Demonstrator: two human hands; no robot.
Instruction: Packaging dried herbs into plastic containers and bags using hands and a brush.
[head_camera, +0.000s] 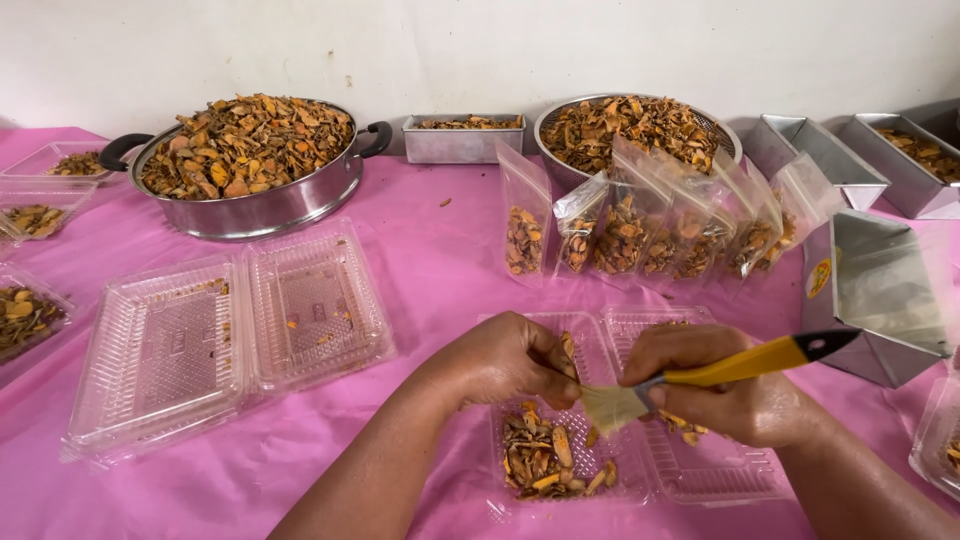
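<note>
My right hand (722, 385) grips a small paintbrush (745, 366) with a yellow handle and black tip, its pale bristles pointing left over an open clear plastic clamshell box (700, 470). My left hand (505, 360) pinches a dried orange-brown slice right at the bristles. A small heap of dried slices (545, 462) lies in the box's left half, below both hands.
A second open clamshell (225, 340) lies at left. A steel pan (250, 160) and a steel colander (630, 125), both heaped with dried slices, stand at the back. Several filled clear pouches (650, 235) stand upright. Metal tins (880, 290) sit at right, small trays (30, 215) at left.
</note>
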